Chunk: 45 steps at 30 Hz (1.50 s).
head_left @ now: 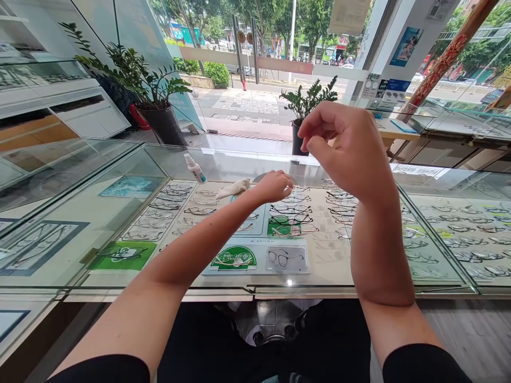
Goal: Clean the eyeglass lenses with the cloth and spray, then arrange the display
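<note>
- Open air lies between my left hand (275, 185) and my raised right hand (351, 146).
- My left forearm (213, 230) slants over the desk (159, 291), barring a low pass from the left.
- Just left of that hand, the cloth (233, 189) blocks me; farther left, the bottle (195, 169).
- Only a narrow gap parts those two.
- Glass (331, 260) bars my fingers (315, 119) from the frames (290, 209) below.

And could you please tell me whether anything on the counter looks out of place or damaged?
I see no spill or damage. Only the pale cloth looks slightly untidy: it lies bunched on the glass counter by the left hand, while the eyeglasses sit in rows below.
</note>
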Tool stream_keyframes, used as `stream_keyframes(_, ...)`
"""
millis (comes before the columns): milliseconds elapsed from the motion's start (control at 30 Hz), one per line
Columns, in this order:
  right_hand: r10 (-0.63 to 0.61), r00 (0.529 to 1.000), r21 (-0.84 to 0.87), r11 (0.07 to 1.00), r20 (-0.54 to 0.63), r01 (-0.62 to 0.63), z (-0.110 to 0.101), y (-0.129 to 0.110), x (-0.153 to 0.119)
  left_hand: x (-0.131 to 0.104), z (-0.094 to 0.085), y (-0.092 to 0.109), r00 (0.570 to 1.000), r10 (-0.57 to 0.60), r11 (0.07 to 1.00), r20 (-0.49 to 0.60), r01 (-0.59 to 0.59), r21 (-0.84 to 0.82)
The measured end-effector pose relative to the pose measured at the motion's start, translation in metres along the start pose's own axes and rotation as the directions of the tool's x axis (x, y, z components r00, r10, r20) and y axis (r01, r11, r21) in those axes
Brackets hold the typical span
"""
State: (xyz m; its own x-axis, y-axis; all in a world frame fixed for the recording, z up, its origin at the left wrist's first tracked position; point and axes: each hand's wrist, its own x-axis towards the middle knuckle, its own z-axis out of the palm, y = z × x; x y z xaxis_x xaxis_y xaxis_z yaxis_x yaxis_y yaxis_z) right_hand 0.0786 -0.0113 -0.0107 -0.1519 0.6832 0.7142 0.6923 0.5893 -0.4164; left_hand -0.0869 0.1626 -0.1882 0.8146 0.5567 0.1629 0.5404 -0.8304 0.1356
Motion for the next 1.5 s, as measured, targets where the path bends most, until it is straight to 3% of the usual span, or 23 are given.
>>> stream_keyframes(267, 0.006, 0.999, -0.006, 1.0, 0.032, -0.005, 0.0, -0.002, 0.0, 0.003, 0.0, 0.002, 1.0, -0.018, 0.995, 0.012, 0.019, -0.1)
stream_keyframes(367, -0.014, 1.0, 0.008, 1.0, 0.0, 0.014, 0.0, -0.003, 0.0, 0.002, -0.014, 0.002, 0.996, -0.069, 0.985, -0.058, 0.059, -0.162)
stream_keyframes(433, -0.005, 1.0, 0.004, 1.0, -0.006, 0.005, 0.0, -0.003, 0.0, -0.001, -0.031, 0.002, 0.982, -0.092, 0.962, -0.163, 0.046, -0.268)
stream_keyframes(500, 0.033, 0.999, -0.011, 0.999, -0.007, -0.033, 0.0, -0.001, 0.0, -0.006, -0.053, 0.004, 0.944, -0.14, 0.915, -0.3, 0.007, -0.404)
stream_keyframes(600, 0.133, 0.991, -0.024, 0.991, -0.015, -0.133, 0.004, 0.005, 0.0, -0.018, -0.09, 0.014, 0.847, -0.27, 0.823, -0.457, -0.044, -0.566)
stream_keyframes(700, 0.206, 0.978, -0.015, 0.978, -0.018, -0.206, 0.01, 0.012, 0.001, -0.035, -0.121, 0.034, 0.77, -0.344, 0.745, -0.537, -0.124, -0.655)
stream_keyframes(833, 0.239, 0.969, 0.052, 0.97, -0.056, -0.236, 0.017, 0.014, 0.003, -0.056, -0.144, 0.065, 0.714, -0.323, 0.713, -0.621, -0.249, -0.656)
stream_keyframes(1033, 0.213, 0.972, 0.226, 0.956, -0.102, -0.186, 0.021, 0.008, 0.001, -0.069, -0.151, 0.089, 0.692, -0.23, 0.736, -0.684, -0.336, -0.588)
stream_keyframes(1267, 0.213, 0.95, 0.262, 0.953, -0.229, -0.151, 0.024, 0.009, 0.0, -0.073, -0.154, 0.092, 0.711, -0.196, 0.765, -0.675, -0.32, -0.559)
stream_keyframes(1500, 0.227, 0.952, 0.307, 0.939, -0.206, -0.157, 0.023, 0.011, 0.002, -0.072, -0.154, 0.091, 0.708, -0.184, 0.78, -0.682, -0.317, -0.539)
